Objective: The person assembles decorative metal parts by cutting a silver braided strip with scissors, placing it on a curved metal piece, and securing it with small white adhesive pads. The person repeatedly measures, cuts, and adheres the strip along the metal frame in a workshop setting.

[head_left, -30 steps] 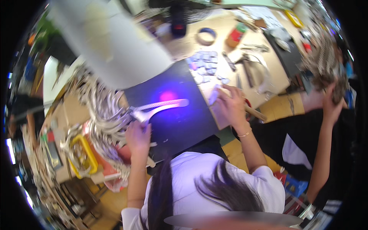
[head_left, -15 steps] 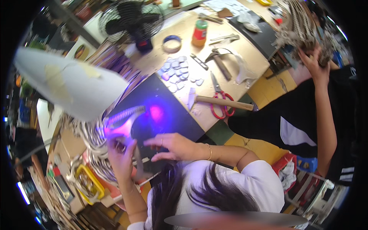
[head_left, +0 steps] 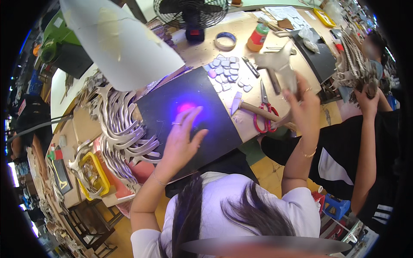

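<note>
My left hand (head_left: 178,144) is over the black mat (head_left: 219,133), fingers stretched and thumb apart, with nothing in it. A red and violet light spot (head_left: 186,106) falls on the mat by its fingertips. To the right, my right hand (head_left: 304,107) is raised over the table with its fingers closed on a blurred beige strap piece (head_left: 282,62). Below that hand lie red-handled scissors (head_left: 263,109) and a wooden-handled hammer (head_left: 260,111). Left of the mat, metallic beige straps (head_left: 118,120) are heaped in a pile.
A white cone-shaped shade (head_left: 124,47) juts in above the mat. Small rounded pieces (head_left: 224,71), a tape roll (head_left: 225,41), a red-labelled bottle (head_left: 258,38) and a fan (head_left: 191,13) stand behind. Another person's arm (head_left: 366,142) is at right; a yellow basket (head_left: 103,178) sits left.
My right hand has moved from the mat to the right and taken hold of the strap piece. My left hand has moved right over the mat, leaving the straps it was beside.
</note>
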Motion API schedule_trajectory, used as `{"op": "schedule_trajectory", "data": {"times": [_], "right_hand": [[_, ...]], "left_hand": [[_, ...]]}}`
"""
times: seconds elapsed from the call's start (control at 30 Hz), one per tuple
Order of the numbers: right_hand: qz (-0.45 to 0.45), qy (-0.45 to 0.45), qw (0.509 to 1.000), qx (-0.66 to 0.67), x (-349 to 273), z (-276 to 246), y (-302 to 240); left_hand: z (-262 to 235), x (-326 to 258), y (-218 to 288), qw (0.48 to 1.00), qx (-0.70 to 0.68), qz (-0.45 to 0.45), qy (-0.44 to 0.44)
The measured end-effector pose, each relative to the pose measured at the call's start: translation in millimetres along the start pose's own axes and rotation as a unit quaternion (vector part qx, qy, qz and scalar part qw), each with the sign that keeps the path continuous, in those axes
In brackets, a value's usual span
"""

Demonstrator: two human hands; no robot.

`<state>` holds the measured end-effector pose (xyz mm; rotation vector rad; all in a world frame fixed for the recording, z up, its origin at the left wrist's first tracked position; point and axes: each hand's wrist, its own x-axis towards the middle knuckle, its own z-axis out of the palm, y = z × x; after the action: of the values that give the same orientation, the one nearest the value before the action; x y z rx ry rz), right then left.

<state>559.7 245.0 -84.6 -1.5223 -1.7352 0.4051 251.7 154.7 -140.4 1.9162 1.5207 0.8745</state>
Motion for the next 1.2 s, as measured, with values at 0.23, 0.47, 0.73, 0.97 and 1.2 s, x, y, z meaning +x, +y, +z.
{"op": "schedule_trajectory", "data": {"times": [0.23, 0.47, 0.73, 0.97, 1.2], "right_hand": [[0.094, 0.003, 0.967, -0.237, 101, -20, 99], [-0.008, -0.04, 0.975, -0.219, 81, 32, 94], [-0.294, -0.292, 0.91, -0.003, -70, 152, -7], [-0.357, -0.284, 0.883, -0.108, -98, 187, -11], [-0.348, -0.286, 0.887, -0.1, -99, 184, -12]], "left_hand": [[34, 14, -82, 0.978, 0.137, -0.019, 0.155], [36, 70, -129, 0.937, 0.293, 0.026, 0.189], [43, 73, -137, 0.928, 0.346, -0.019, 0.137], [44, 73, -140, 0.938, 0.312, -0.034, 0.148], [44, 72, -139, 0.938, 0.308, -0.023, 0.155]]}}
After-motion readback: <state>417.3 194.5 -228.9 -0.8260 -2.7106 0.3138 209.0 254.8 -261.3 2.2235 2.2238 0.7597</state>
